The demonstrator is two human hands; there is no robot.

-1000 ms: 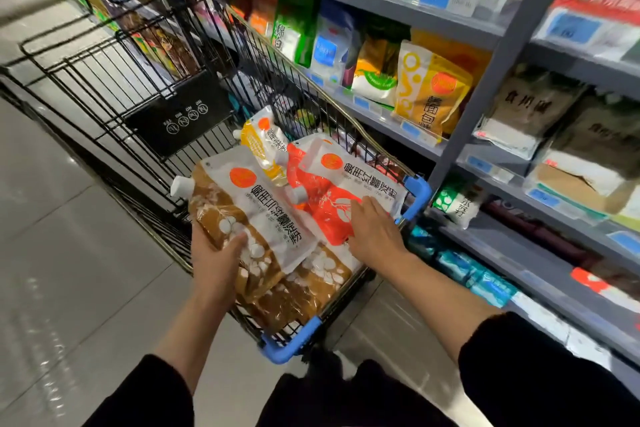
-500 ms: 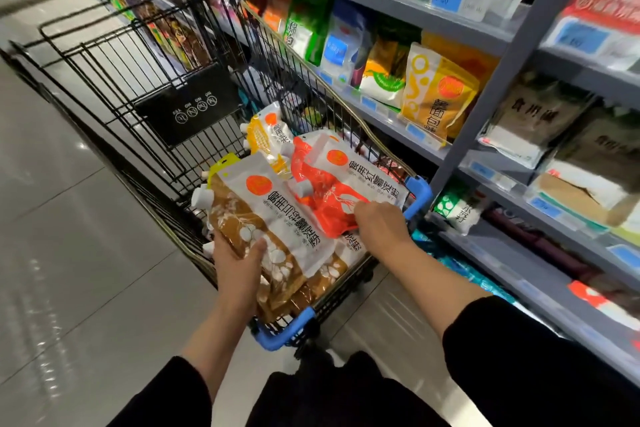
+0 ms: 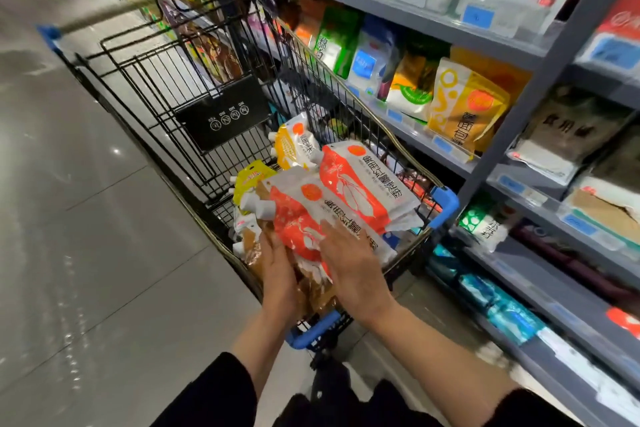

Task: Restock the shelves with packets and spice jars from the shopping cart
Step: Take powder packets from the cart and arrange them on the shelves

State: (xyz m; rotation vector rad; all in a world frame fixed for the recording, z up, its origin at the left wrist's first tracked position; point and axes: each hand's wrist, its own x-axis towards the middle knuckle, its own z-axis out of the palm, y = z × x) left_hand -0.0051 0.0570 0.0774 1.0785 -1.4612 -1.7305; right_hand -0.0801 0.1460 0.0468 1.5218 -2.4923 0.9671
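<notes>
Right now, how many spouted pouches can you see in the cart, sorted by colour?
Orange pouches: 2, a far one and a near one under the right hand
Yellow pouches: 2, a far one and a near one
Brown pouches: at least 1, gripped by the left hand
Total: 5 visible

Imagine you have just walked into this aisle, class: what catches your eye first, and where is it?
The bright orange-and-white spouted pouches heaped at the near end of the black wire shopping cart stand out first. The left hand holds the brown pouches underneath, while the right hand lies flat on an orange one. To the right, a yellow packet stands on the grey shelf.
</notes>
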